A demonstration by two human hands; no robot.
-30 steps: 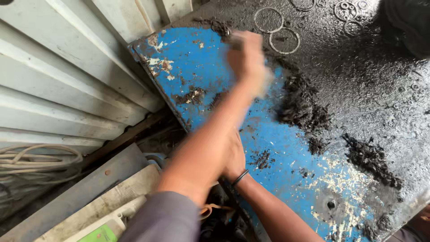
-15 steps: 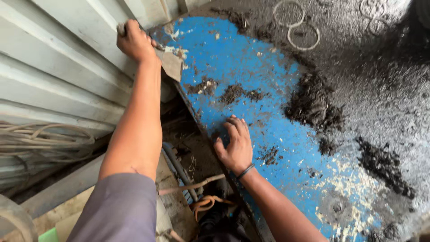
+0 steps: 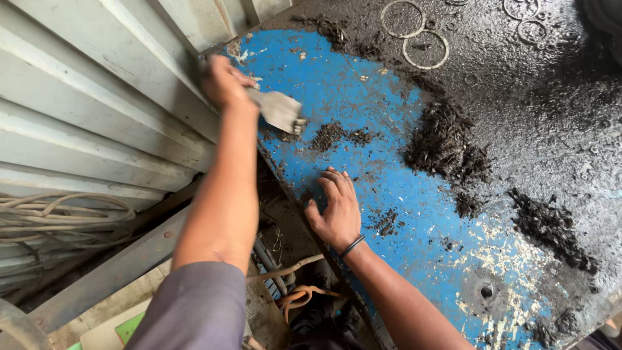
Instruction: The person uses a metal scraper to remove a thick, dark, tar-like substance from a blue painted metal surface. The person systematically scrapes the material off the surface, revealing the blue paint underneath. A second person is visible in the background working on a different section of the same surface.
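Left hand [image 3: 223, 81] grips flat metal scraper [image 3: 280, 110]; blue surface [image 3: 363, 97] grimy.

Pretty grimy workshop corner here. On the left runs a pale grey corrugated metal wall [image 3: 84, 110], ribs slanting across. Right of it, a dark, greasy, soot-black surface [image 3: 538, 97] takes up the upper right, with a few thin metal rings [image 3: 425, 50] lying flat on it. Lower left, a bundle of dull beige cables [image 3: 58, 223] rests against the wall, above a grey metal bar [image 3: 110, 275] running diagonally. Below that a bit of green board [image 3: 129, 329] peeks out. Light is flat, soft daylight, no hard shadows.
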